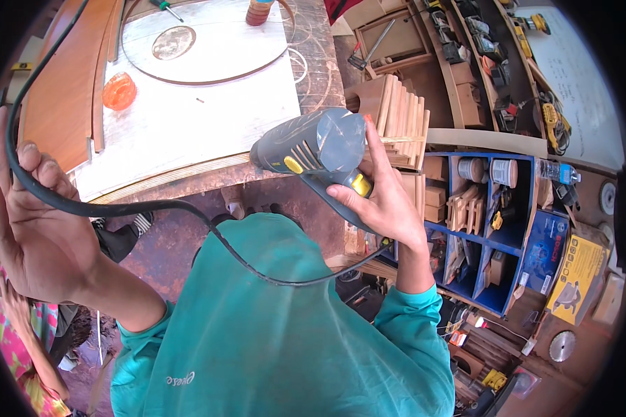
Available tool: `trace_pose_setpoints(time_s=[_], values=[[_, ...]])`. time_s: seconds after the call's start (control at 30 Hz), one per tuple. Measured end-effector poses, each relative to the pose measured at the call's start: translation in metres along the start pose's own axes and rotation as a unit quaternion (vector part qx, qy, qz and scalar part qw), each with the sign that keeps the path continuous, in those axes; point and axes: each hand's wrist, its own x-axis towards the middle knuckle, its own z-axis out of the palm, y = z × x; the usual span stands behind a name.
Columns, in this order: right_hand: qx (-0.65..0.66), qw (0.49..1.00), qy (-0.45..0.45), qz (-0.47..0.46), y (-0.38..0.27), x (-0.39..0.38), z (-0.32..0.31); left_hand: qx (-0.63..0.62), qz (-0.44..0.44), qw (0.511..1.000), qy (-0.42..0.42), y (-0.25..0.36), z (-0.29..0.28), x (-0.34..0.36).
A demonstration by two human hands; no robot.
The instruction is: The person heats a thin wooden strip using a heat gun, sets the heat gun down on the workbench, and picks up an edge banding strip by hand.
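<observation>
My right hand (374,208) grips a dark grey corded power tool (306,149) with yellow switches by its handle, held at the bench's front edge, with its round end facing up. My left hand (45,229) is at the left, palm upward, index finger and thumb extended and other fingers partly bent; the black cord (135,206) runs across it, apparently not clasped. On the bench lie a white board (202,118), an orange container (118,90), a large thin ring (195,83), a green-handled screwdriver (165,8) and a reddish-brown cylinder (259,12).
An orange-brown wooden panel (66,90) lies on the bench's left. At right are stacked wood frames (403,121), a blue cubby shelf (487,243), tool shelves (473,62) and boxes (570,278). Another person in pink patterned clothing (28,354) is at lower left, near my left forearm.
</observation>
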Motion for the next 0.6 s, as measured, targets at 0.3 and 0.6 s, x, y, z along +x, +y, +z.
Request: trace_pose_setpoints(time_s=[0.3, 0.6], values=[[-0.003, 1.000, 0.004, -0.018, -0.006, -0.002, 0.009, -0.050, 0.006, 0.998, -0.029, 0.013, -0.003, -0.006], [-0.001, 0.999, 0.042, -0.019, -0.011, -0.005, 0.016, -0.041, 0.001, 0.997, -0.061, 0.021, 0.016, -0.006]])
